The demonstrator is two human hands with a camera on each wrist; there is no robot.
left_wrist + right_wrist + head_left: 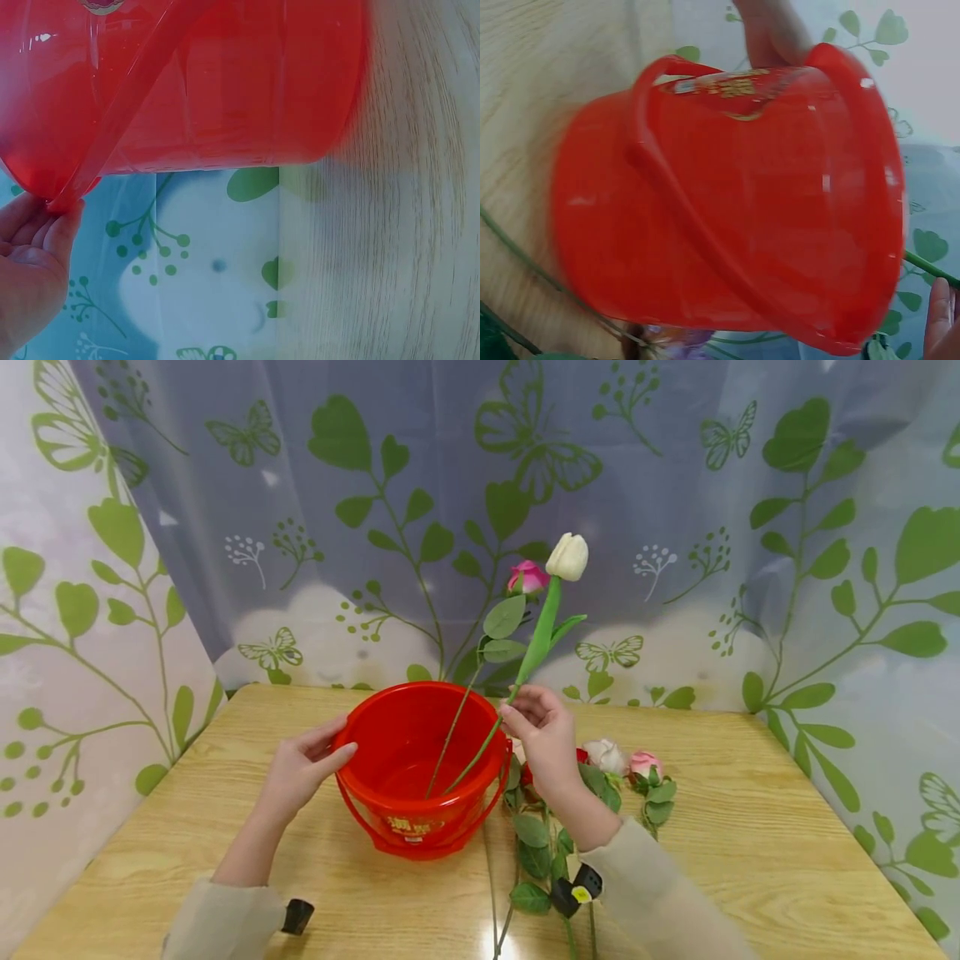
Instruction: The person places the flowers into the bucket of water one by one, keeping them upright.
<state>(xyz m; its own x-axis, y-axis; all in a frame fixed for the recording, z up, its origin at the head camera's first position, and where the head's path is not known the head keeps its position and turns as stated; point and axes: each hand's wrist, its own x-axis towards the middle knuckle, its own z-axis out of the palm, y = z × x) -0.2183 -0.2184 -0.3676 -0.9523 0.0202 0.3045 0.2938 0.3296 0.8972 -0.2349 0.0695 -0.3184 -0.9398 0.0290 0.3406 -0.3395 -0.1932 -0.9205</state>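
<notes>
A red plastic bucket [408,827] stands upright on the table, its handle lowered to the front. My left hand [300,768] holds the bucket's left rim, thumb over the edge and fingers outside. In the left wrist view that hand [34,262] touches the rim beside the handle joint. Above the bucket's right rim, my right hand [546,735] pinches the green stem of a white tulip [567,557], whose lower end is inside the bucket. A pink rose [528,577] leans in the bucket, its stem slanting up to the right behind the tulip.
Several more artificial flowers lie right of the bucket, among them a white rose [604,756] and a pink rose [646,765], stems toward the front edge. Behind the wooden table [750,827] hangs a patterned curtain [420,510].
</notes>
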